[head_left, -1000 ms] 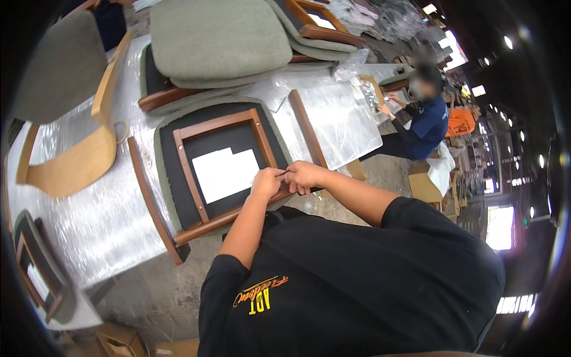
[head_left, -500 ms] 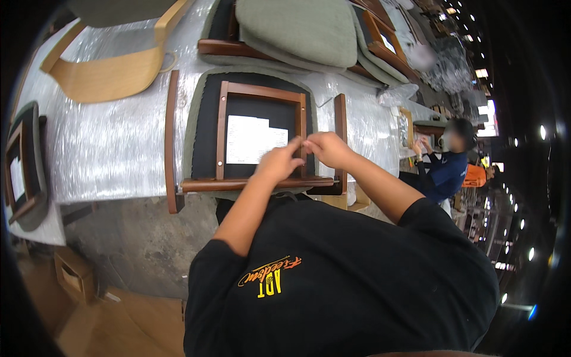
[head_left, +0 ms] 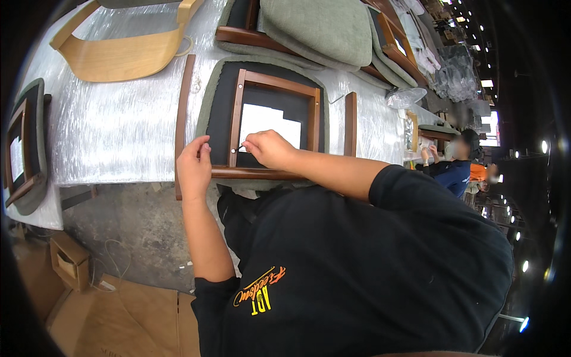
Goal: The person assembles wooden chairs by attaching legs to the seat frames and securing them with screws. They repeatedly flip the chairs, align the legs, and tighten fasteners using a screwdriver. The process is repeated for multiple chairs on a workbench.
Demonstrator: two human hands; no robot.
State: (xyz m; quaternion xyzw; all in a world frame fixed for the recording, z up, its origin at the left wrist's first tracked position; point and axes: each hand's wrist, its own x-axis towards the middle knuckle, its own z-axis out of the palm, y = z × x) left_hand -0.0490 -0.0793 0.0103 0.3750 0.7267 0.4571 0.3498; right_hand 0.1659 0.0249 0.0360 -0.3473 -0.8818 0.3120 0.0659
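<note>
- The small dark rod (head_left: 241, 147) that the fingers of my right hand (head_left: 272, 147) pinch is mostly hidden by them; only a thin bit pokes out on the left, too small for me to name.
- I cannot tell whether the fingers of my left hand (head_left: 194, 166) hold anything; thumb and forefinger are bent close together at the tips.
- My right hand also covers part of the white paper (head_left: 262, 119) and my forearm crosses the near end of the wooden frame (head_left: 315, 119).
- The top edge cuts off the stacked seats (head_left: 315, 27).
- The rod's visible end is just beside the frame's left rail; whether they touch, I cannot make out.
- The upturned seat (head_left: 220, 104) lies on the worktop (head_left: 119, 143), beneath my right fingers.
- My left hand is at the seat's left, overlapping a brown wooden bar (head_left: 185, 95).
</note>
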